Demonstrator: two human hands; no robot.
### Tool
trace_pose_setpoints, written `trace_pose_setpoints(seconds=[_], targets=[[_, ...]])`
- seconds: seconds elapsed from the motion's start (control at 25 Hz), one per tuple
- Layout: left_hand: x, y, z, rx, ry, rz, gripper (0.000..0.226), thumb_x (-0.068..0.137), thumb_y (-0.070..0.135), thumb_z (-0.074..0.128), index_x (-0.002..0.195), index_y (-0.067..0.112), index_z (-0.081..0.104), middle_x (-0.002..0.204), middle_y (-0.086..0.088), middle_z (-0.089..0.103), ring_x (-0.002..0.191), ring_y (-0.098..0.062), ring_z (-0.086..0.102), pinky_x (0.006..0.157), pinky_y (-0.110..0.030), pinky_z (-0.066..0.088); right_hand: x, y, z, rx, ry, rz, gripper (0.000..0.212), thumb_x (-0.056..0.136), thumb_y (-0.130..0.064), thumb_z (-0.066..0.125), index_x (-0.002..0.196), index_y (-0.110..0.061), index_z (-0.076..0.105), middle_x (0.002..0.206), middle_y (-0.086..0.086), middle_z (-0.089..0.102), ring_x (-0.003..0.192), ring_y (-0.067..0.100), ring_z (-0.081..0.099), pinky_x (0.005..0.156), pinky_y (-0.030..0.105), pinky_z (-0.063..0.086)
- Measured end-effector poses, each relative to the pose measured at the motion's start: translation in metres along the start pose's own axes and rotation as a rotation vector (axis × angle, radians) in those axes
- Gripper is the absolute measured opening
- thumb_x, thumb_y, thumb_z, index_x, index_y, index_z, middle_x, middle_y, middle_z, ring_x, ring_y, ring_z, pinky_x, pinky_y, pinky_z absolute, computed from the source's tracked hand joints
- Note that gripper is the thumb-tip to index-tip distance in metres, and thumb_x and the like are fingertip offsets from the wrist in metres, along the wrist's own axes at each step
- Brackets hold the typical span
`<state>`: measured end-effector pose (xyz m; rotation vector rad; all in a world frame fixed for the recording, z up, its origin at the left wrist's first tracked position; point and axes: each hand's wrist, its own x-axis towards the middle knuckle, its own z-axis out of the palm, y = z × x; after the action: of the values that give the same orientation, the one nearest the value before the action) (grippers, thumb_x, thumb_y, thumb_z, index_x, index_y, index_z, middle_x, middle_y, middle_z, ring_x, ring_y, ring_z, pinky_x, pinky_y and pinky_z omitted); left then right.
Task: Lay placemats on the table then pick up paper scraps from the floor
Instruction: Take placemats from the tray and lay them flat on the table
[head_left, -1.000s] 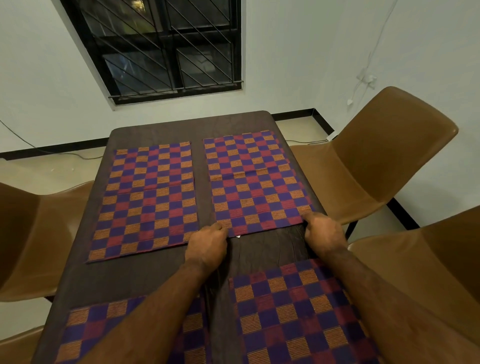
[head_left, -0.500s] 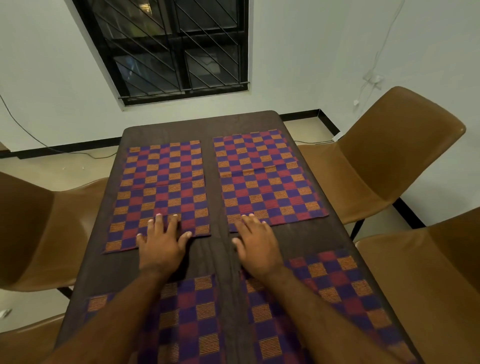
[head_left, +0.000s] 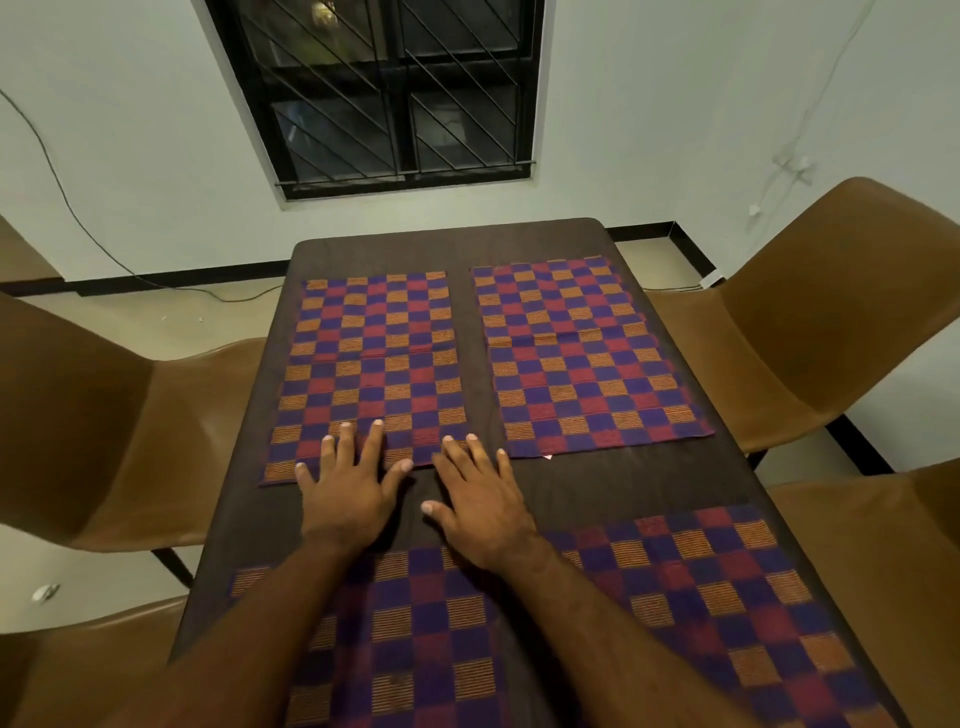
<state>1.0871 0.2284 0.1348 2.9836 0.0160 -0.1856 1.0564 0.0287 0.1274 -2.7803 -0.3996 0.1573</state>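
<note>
On the dark brown wooden surface (head_left: 623, 483), where four purple, red and orange checked woven placemats (head_left: 587, 358) lie flat, both hands rest palm-down near its middle, fingers spread, the left hand (head_left: 348, 491) on the far-left placemat (head_left: 369, 364), at its near edge, the right hand (head_left: 483, 506) just touching that edge's corner.

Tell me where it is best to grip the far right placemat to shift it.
The far right placemat lies flat, so I would pinch its two near corners, coming from the near side, where the bare table leaves room to reach.
</note>
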Motion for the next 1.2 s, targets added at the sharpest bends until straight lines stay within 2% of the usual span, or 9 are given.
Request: trace_pose_setpoints(seconds=[0.08,0.24,0.56,0.8,0.84,0.96,1.0,1.12,1.2], targets=[[-0.001,-0.028,-0.004,-0.023,0.070,-0.092,0.087,0.092,0.081,0.015,0.164,0.033,0.009,0.172,-0.015,0.007,0.158,-0.037,0.005,0.119,-0.070,0.008,0.003,-0.006,0.008,-0.019,-0.026,-0.011,0.072,0.098,-0.064,0.027,0.158,-0.024,0.019,0.169,-0.003,0.007,0.156,0.023,-0.005,0.123,0.058,-0.002],[-0.003,-0.062,-0.001,-0.038,-0.040,-0.222,0.095,0.086,0.085,0.007,0.164,0.032,0.004,0.172,-0.017,-0.002,0.158,-0.036,-0.004,0.122,-0.069,0.004,-0.002,-0.002,0.015,-0.046,-0.001,0.006,0.075,0.097,-0.068,0.020,0.157,-0.024,0.022,0.169,-0.006,0.006,0.156,0.020,-0.006,0.122,0.054,-0.007],[-0.011,-0.064,-0.006,-0.141,-0.047,-0.166,0.095,0.088,0.084,0.014,0.165,0.029,0.008,0.172,-0.018,0.002,0.158,-0.037,-0.003,0.120,-0.069,0.000,-0.031,-0.033,0.010,0.031,0.022,0.110,0.071,0.101,-0.061,0.028,0.159,-0.024,0.014,0.170,-0.006,-0.003,0.155,0.019,-0.012,0.124,0.058,-0.003],[-0.123,-0.075,0.005,-0.209,0.095,0.024,0.078,0.099,0.073,0.021,0.163,0.029,0.020,0.170,-0.014,0.017,0.158,-0.034,0.009,0.122,-0.064,0.013,-0.152,-0.097,0.041,0.029,0.084,0.260,0.074,0.099,-0.067,0.018,0.160,-0.027,0.005,0.168,-0.008,-0.015,0.153,0.015,-0.022,0.125,0.049,-0.006],[-0.151,-0.079,0.009,-0.225,0.080,0.010,0.080,0.097,0.076,0.017,0.163,0.031,0.020,0.170,-0.012,0.018,0.158,-0.033,0.009,0.123,-0.062,0.015,-0.175,-0.107,0.043,0.013,0.074,0.298,0.074,0.099,-0.068,0.018,0.160,-0.028,0.008,0.168,-0.007,-0.012,0.154,0.017,-0.018,0.125,0.047,-0.006],[-0.215,-0.098,0.022,-0.140,-0.027,-0.022,0.091,0.088,0.085,0.005,0.164,0.036,0.013,0.173,-0.008,0.010,0.159,-0.029,0.002,0.126,-0.056,0.013,-0.223,-0.130,0.045,-0.050,-0.007,0.383,0.070,0.096,-0.067,0.032,0.151,-0.025,0.044,0.165,0.002,0.026,0.152,0.028,0.024,0.116,0.048,0.005],[-0.223,-0.102,0.024,-0.108,-0.037,-0.010,0.092,0.087,0.085,0.003,0.164,0.035,0.012,0.173,-0.007,0.008,0.159,-0.029,0.000,0.127,-0.056,0.011,-0.231,-0.132,0.048,-0.092,0.006,0.397,0.069,0.096,-0.067,0.032,0.149,-0.024,0.048,0.164,0.003,0.029,0.150,0.029,0.028,0.115,0.049,0.005],[-0.230,-0.107,0.024,-0.072,-0.012,0.041,0.090,0.090,0.081,0.007,0.164,0.030,0.013,0.173,-0.009,0.006,0.160,-0.030,-0.001,0.127,-0.056,0.010,-0.238,-0.129,0.062,-0.071,0.004,0.408,0.075,0.099,-0.071,0.012,0.160,-0.028,0.020,0.169,-0.004,-0.010,0.155,0.023,-0.011,0.121,0.051,-0.006],[-0.228,-0.109,0.024,-0.045,0.005,0.056,0.088,0.093,0.080,0.009,0.165,0.029,0.012,0.173,-0.011,0.007,0.160,-0.031,0.001,0.127,-0.057,0.010,-0.237,-0.128,0.068,-0.074,0.026,0.403,0.075,0.099,-0.073,0.009,0.160,-0.031,0.018,0.168,-0.005,-0.015,0.154,0.021,-0.019,0.122,0.055,-0.005]])
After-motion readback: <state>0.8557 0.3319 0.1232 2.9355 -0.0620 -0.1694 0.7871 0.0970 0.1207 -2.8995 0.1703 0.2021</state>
